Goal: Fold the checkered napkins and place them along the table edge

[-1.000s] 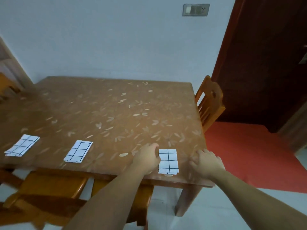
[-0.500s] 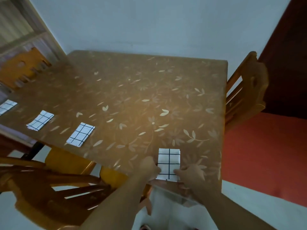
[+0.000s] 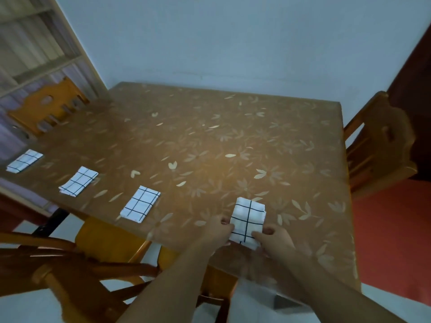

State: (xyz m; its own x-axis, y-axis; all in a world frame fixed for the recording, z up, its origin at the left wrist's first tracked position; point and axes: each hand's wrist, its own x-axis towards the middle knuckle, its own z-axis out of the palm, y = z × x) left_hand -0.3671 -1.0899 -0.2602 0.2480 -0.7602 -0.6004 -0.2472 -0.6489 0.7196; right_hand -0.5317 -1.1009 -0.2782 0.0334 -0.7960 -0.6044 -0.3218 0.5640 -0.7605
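Note:
A folded white napkin with black checks (image 3: 248,217) lies near the front edge of the brown leaf-patterned table (image 3: 233,141). My left hand (image 3: 218,229) pinches its left side and my right hand (image 3: 272,238) grips its near right corner; the near end looks slightly lifted. Three more folded checkered napkins lie in a row along the same edge to the left: one (image 3: 140,203) closest, another (image 3: 78,181) further left, and the last (image 3: 24,160) at the far left.
Wooden chairs stand at the table's right side (image 3: 377,145), at the far left (image 3: 49,106), and tucked under the front edge (image 3: 77,264). A pale wall is behind the table, shelving at upper left, red floor at right.
The view has swung left and down. My right hand moved in from beside the napkin onto its near right corner, and both hands now hold it.

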